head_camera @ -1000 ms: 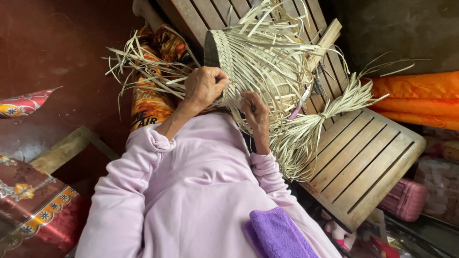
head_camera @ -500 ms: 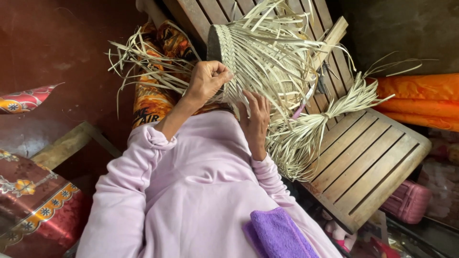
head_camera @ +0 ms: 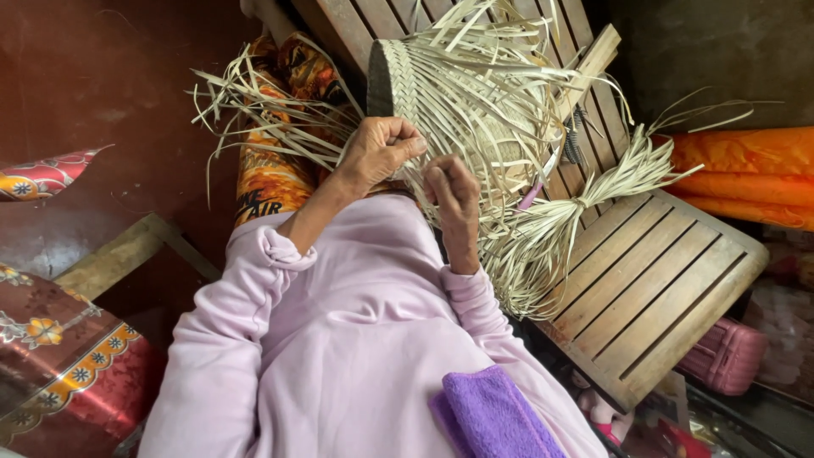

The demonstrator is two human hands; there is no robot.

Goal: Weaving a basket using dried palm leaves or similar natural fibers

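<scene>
- The left hand [head_camera: 381, 153] is closed in a loose fist, pinching pale strips at the near edge of the half-woven basket [head_camera: 441, 93].
- The right hand [head_camera: 452, 191] sits just beside it, to the right and slightly nearer, fingers curled tight onto the strips where they leave the weave.
- The basket lies tilted on the slatted wooden bench [head_camera: 661, 280], its woven rim at the far left and its unwoven strips fanning out to the right and near side.
- A tied bundle of loose strips [head_camera: 577, 212] rests on the bench just right of the right hand, its ends spilling over the near edge of the bench.
- More loose strips [head_camera: 254, 102] spread to the left of the basket over a patterned orange cloth [head_camera: 271, 178].
- The right half of the bench shows bare slats out to its corner, giving open room on that side.
- Orange folded fabric [head_camera: 746, 170] lies beyond the far right edge of the bench.
- A pink case [head_camera: 721, 356] stands below the bench's near right edge.
- A purple cloth [head_camera: 492, 416] lies on the lilac garment [head_camera: 339, 339] near the camera.
- Dark red floor [head_camera: 102, 102] lies open at the far left.
</scene>
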